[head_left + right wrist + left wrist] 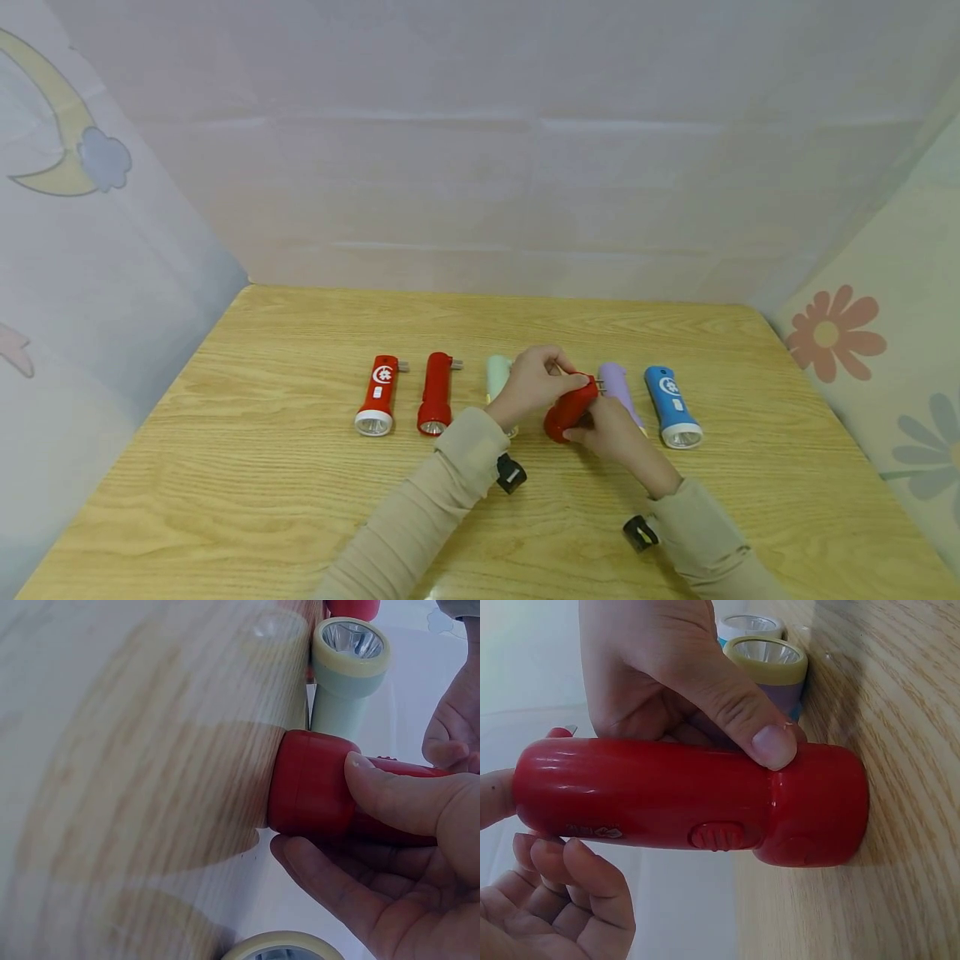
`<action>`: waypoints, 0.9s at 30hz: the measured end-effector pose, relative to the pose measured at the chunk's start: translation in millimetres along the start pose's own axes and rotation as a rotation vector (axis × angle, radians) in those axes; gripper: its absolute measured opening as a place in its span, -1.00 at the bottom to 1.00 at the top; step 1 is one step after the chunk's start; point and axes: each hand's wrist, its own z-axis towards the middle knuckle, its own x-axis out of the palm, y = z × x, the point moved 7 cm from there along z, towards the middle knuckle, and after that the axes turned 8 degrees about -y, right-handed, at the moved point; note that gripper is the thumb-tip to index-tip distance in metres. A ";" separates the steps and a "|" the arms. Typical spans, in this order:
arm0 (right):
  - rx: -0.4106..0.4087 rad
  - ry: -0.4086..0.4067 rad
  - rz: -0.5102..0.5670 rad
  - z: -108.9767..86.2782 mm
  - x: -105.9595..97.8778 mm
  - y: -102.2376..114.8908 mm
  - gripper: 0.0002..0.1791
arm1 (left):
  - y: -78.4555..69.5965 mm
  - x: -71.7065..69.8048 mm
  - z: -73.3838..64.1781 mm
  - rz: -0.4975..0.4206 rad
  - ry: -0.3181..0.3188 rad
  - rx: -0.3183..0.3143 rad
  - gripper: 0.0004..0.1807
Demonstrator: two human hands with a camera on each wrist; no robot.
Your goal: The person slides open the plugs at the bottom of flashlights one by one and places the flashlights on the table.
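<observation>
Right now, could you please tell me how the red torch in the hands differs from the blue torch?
Pose: the held torch is head-down in the right hand, while the blue torch lies on the table.
Colour: the held torch is red, head included; the blue torch has a white head.
Plug: prongs stick out of the held torch; none show on the blue torch.
Both have a switch and a widened head.

The person's left arm and right arm slanted forward and inward. The left grip reached farther out, its fingers curled; the right grip held firm, thumb set opposite bent fingers, nearer the body.
</observation>
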 end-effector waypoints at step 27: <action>0.043 0.012 -0.010 -1.4 -2.4 0.0 -0.64 | 1.7 2.8 0.9 0.022 -0.013 -0.007 -0.84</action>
